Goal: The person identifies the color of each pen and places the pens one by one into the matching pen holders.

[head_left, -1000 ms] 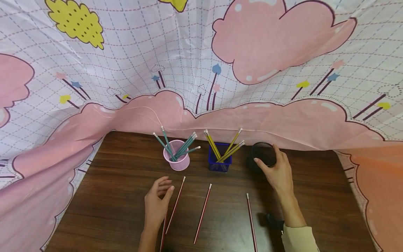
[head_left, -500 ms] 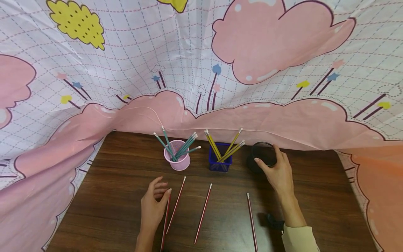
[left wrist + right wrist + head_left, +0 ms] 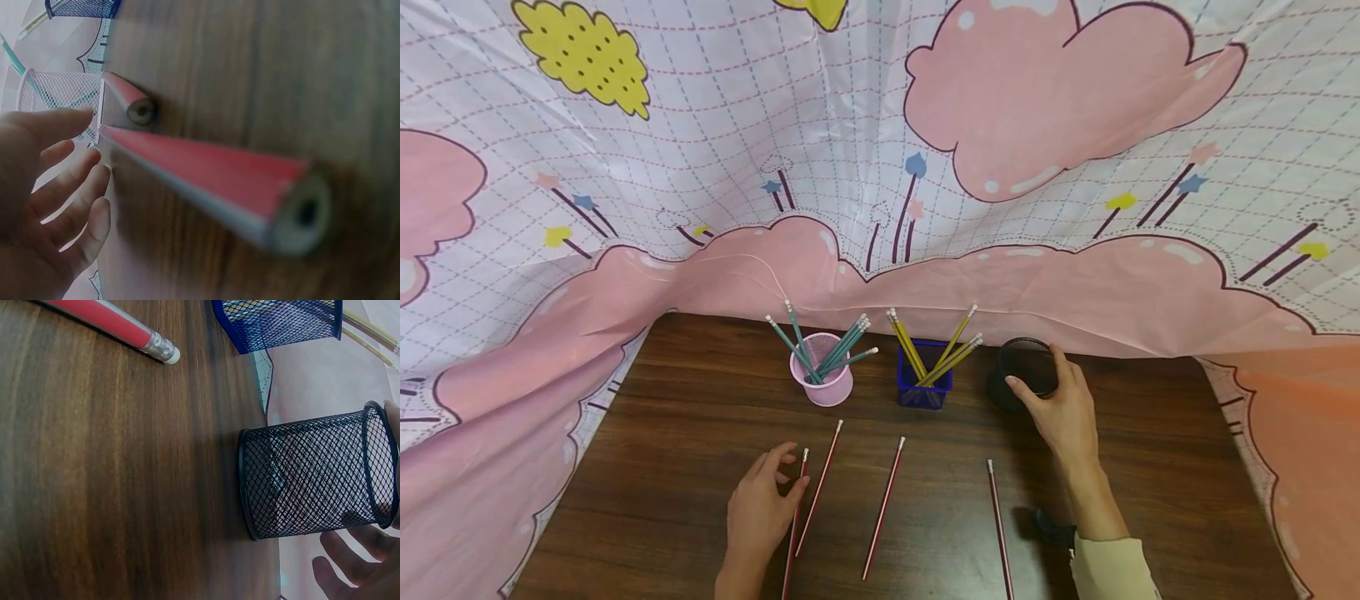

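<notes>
In the head view, my left hand [image 3: 762, 504] hovers with fingers loosely bent around the upper part of the leftmost red pencil [image 3: 789, 550]. A gap shows between thumb and fingers in the left wrist view, where two red pencils lie with their unsharpened ends toward the camera. My right hand [image 3: 1063, 417] holds the rim of a black mesh pencil cup [image 3: 306, 478], thumb on the near side. That cup stands upright on the table. Three more red pencils lie apart: one beside the first [image 3: 819, 490], a middle pencil [image 3: 883, 510] and a right pencil [image 3: 999, 527].
A pink mesh cup [image 3: 830, 395] with several teal pencils stands at the back left. Right of it stands a blue square mesh holder [image 3: 921, 398] with several yellow pencils. A patterned cloth [image 3: 970, 287] hangs behind the brown wooden table [image 3: 655, 467].
My left hand has drifted left and then nearer to me, uncovering the eraser end of the leftmost red pencil. The right hand stays on the black cup.
</notes>
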`<action>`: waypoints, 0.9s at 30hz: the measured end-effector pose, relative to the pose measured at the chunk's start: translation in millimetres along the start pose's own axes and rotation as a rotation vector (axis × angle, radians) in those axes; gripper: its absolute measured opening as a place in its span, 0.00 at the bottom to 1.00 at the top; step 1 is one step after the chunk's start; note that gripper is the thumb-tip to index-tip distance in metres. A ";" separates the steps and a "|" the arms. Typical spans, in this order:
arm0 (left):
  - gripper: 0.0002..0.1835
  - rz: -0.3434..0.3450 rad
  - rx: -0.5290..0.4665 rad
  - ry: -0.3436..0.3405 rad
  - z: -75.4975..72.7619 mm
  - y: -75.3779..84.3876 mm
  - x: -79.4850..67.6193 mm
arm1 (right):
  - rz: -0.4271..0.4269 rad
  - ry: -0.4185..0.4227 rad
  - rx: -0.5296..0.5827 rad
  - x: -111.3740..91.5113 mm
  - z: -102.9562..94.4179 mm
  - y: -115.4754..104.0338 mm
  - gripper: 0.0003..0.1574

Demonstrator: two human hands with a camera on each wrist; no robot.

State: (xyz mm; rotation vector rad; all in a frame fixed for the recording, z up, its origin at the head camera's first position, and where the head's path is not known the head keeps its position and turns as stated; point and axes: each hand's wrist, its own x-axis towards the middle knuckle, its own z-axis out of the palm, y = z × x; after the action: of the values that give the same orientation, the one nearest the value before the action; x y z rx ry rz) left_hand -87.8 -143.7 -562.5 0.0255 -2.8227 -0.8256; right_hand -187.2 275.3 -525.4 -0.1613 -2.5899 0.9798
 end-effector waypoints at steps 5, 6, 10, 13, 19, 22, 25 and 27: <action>0.28 0.002 0.012 -0.027 -0.3 1.7 0.5 | 0.003 -0.003 0.002 -0.7 -0.5 0.1 0.54; 0.28 0.003 0.017 -0.033 -0.4 2.1 0.5 | 0.002 -0.002 0.003 -0.6 -0.6 0.0 0.54; 0.27 -0.019 0.039 -0.051 -0.2 5.2 1.2 | 0.001 -0.001 0.001 -0.3 -1.0 -0.4 0.54; 0.26 -0.068 0.071 -0.079 0.4 7.8 1.7 | 0.007 -0.004 0.003 -0.2 -1.3 -0.8 0.54; 0.22 -0.165 0.127 -0.167 -0.6 14.5 7.2 | 0.012 0.000 0.009 0.4 -0.9 -0.3 0.55; 0.23 -0.190 0.146 -0.208 -0.5 17.5 12.2 | 0.011 0.004 0.008 0.5 -1.6 -0.2 0.54; 0.23 -0.215 0.156 -0.235 -0.2 19.3 15.4 | 0.013 -0.002 0.010 0.5 -2.4 -0.4 0.54; 0.22 -0.226 0.154 -0.239 -0.1 19.9 16.2 | 0.022 -0.003 0.014 0.2 -2.8 -0.7 0.55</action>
State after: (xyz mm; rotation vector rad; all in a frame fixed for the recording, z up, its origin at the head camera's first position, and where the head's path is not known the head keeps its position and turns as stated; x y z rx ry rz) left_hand -102.9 -128.1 -548.7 0.2922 -3.1472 -0.6924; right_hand -186.4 276.6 -523.0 -0.1852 -2.5883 1.0064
